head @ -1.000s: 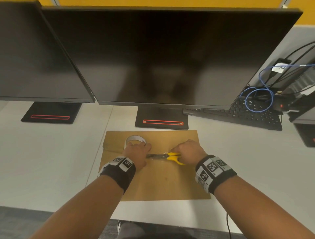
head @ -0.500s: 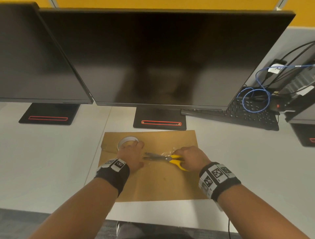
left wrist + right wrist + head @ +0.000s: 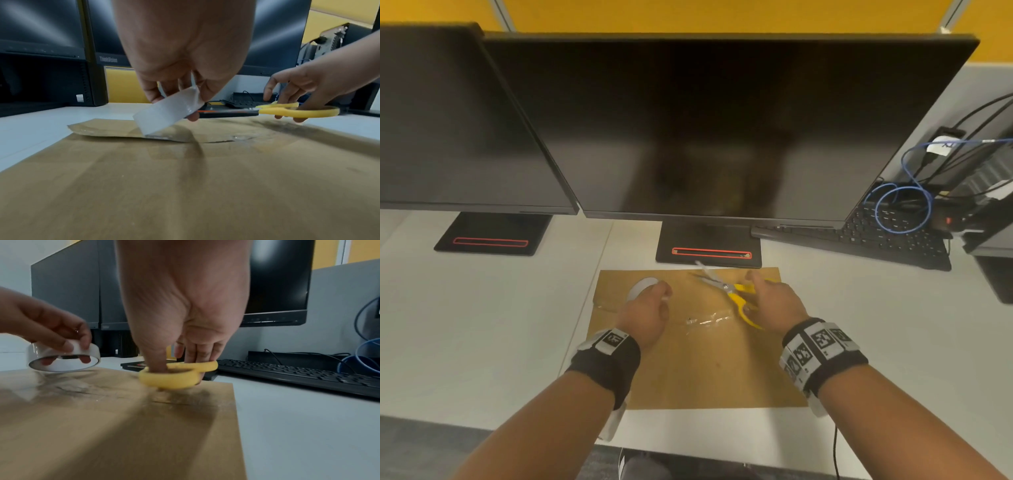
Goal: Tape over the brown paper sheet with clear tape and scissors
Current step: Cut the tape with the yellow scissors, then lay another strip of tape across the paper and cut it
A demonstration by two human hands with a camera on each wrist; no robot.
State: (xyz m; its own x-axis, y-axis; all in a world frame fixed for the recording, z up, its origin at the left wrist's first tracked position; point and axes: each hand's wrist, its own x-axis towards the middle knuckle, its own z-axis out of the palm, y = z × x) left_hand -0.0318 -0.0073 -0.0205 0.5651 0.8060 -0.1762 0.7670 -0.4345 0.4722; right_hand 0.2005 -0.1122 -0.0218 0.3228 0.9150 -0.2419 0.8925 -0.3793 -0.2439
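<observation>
A brown paper sheet (image 3: 705, 370) (image 3: 185, 186) (image 3: 123, 426) lies flat on the white desk before the middle monitor. My left hand (image 3: 649, 308) (image 3: 180, 91) grips a roll of clear tape (image 3: 642, 287) (image 3: 168, 113) (image 3: 63, 358) just above the sheet's far left part. My right hand (image 3: 770, 301) (image 3: 185, 360) holds yellow-handled scissors (image 3: 736, 294) (image 3: 292, 111) (image 3: 176, 375), thumb through one loop, blades pointing away toward the monitor base. A crumpled strip of clear tape (image 3: 709, 320) lies on the sheet between my hands.
Two dark monitors (image 3: 722, 130) stand at the back on black bases (image 3: 709, 246). A black keyboard (image 3: 859, 240) and blue cable (image 3: 904, 205) lie at the right rear. White desk surface (image 3: 482, 325) flanks the sheet on both sides.
The scissors have swung away from the tape, blades now pointing to the monitor base. My left hand moved the roll away to the left. A cut tape strip now lies on the sheet.
</observation>
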